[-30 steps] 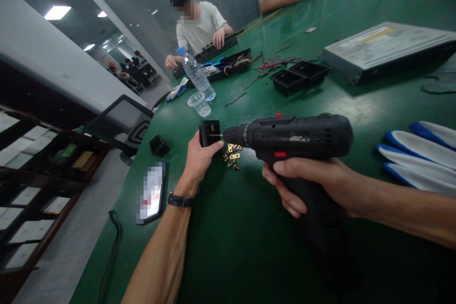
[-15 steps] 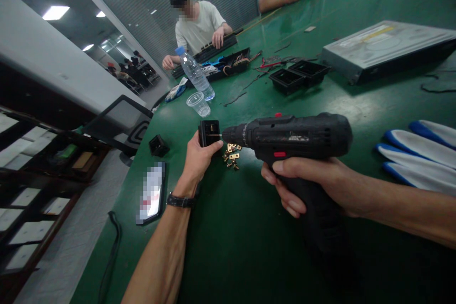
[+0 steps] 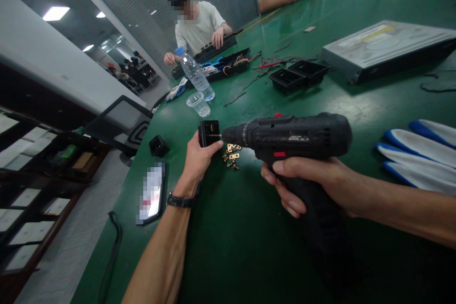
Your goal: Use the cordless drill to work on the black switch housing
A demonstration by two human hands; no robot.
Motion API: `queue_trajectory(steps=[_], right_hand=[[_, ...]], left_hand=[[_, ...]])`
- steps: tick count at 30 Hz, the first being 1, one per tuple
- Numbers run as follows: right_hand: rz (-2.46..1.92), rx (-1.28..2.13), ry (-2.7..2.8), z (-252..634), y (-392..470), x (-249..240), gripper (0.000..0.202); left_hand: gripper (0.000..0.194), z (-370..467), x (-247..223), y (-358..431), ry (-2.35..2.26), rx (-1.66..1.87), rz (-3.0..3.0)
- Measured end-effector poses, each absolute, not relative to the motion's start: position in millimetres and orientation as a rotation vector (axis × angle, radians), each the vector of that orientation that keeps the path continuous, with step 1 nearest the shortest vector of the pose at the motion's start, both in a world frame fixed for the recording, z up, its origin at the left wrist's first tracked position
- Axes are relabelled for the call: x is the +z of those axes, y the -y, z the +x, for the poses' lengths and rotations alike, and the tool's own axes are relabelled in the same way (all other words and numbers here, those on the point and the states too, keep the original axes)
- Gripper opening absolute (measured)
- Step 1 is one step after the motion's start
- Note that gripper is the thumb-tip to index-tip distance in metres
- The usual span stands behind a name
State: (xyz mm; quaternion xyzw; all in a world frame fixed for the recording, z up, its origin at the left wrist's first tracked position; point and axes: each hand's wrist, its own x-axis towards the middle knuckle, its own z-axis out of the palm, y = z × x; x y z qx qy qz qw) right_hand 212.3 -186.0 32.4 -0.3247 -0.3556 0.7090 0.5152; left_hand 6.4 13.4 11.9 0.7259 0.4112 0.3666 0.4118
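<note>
My left hand [image 3: 198, 157] grips a small black plastic box [image 3: 204, 135] from below and the side, its open face turned to the right. Inside it a brass-coloured piece [image 3: 213, 128] shows. Wrapped round the handle of a black cordless drill [image 3: 295, 137] is my right hand [image 3: 302, 178], its thumb at the top of the grip. The drill lies level, its thin bit reaching into the box; whether the tip touches a screw cannot be made out. Small brass plates and screws [image 3: 233, 156] lie loose on the table just right of the box.
Left of my hand are another black box [image 3: 158, 146] and a phone [image 3: 151, 194]. Beyond stand a plastic cup [image 3: 199, 104] and a water bottle [image 3: 195, 73]. Black trays [image 3: 287, 80], a metal-cased unit [image 3: 392, 47] and white-blue gloves [image 3: 420, 152] lie rightward. Two people sit across the table.
My hands, the drill and the box look the same as before. Across the table, the person in white has shifted one hand slightly.
</note>
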Motion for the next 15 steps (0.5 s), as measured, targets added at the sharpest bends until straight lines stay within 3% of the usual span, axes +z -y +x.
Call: queue_trajectory(steps=[15], right_hand=[[-0.789, 1.703, 0.876, 212.5, 186.8, 32.0, 0.025]], left_hand=[[0.045, 4.9, 8.7, -18.0, -1.020, 0.913, 1.859]])
